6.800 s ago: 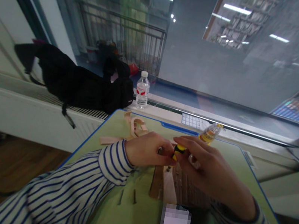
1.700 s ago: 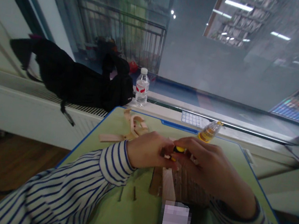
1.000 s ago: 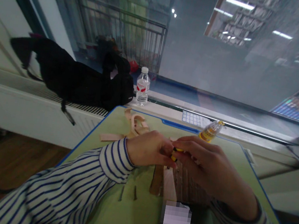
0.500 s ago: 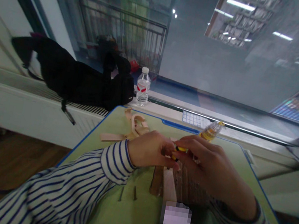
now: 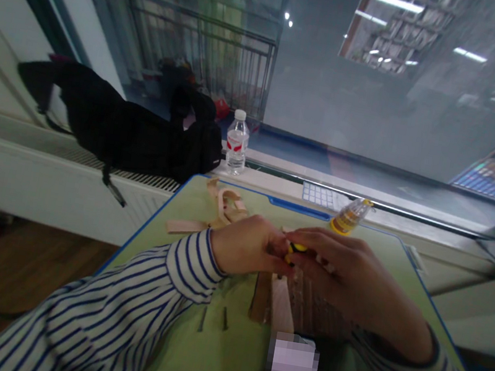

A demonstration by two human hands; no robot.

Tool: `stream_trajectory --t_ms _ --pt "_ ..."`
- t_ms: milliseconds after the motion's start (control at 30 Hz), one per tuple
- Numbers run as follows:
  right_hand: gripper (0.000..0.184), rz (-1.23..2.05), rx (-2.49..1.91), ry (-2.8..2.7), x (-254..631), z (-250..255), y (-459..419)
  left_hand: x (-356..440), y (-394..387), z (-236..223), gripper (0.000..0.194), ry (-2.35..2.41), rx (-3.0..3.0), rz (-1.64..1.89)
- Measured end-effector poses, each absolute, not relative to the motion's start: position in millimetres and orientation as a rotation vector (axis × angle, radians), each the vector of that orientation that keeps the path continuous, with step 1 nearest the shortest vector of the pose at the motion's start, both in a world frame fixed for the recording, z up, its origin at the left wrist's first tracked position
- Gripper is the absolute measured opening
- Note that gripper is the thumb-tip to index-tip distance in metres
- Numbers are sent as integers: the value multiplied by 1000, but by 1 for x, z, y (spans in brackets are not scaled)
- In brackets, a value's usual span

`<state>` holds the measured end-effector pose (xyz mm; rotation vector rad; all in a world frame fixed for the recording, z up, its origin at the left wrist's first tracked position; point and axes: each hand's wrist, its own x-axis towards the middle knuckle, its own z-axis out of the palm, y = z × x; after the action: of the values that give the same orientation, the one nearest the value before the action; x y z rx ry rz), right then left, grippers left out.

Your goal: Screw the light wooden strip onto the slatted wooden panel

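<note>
In the head view, my right hand (image 5: 349,283) is closed, its thumb and fingers pinching a small yellow-and-black object (image 5: 298,248) whose kind I cannot make out. My left hand (image 5: 247,248) meets it fingertip to fingertip. Its fingers are closed too, but what they grip is hidden. Below both hands a pale wooden strip (image 5: 283,307) lies over a piece of brown cardboard (image 5: 260,297), partly covered by the right hand. Left of the cardboard, two screws (image 5: 225,318) lie side by side on the green tabletop (image 5: 182,363).
Several joined wooden pieces (image 5: 187,227) lie at the table's far left. A clear bottle with yellow contents (image 5: 348,217) rests at the far edge. Beyond it, a water bottle (image 5: 236,146) and a black bag (image 5: 142,137) occupy the sill. A pixelated patch hides something at the near edge.
My right hand has shifted slightly down and right, leaving more of the clear bottle visible. The left hand has barely moved; both still meet at the yellow-and-black object.
</note>
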<state>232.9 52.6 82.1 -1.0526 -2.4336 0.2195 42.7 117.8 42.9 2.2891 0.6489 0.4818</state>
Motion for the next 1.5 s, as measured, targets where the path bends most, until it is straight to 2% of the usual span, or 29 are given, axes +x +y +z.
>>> stream_trajectory --t_ms 267,467,667,833,1000,1333,1500 --pt "25 110 -1120 -2448 232 84 53 41 126 37 23 515 2244 412" --pt "22 41 -1140 -2442 235 84 54 44 122 35 26 610 2245 461" --pt "22 96 -1176 -2417 236 84 55 48 119 34 27 730 2326 478" --pt "29 192 -1124 -2409 238 87 52 47 120 34 26 693 2272 444" --pt "21 209 -975 -2436 241 85 55 46 122 31 26 642 2232 437" --pt "15 135 -1070 -2452 237 88 53 44 126 28 21 459 2159 368" --pt "15 91 -1115 -2454 237 88 54 44 125 29 25 501 2218 365"
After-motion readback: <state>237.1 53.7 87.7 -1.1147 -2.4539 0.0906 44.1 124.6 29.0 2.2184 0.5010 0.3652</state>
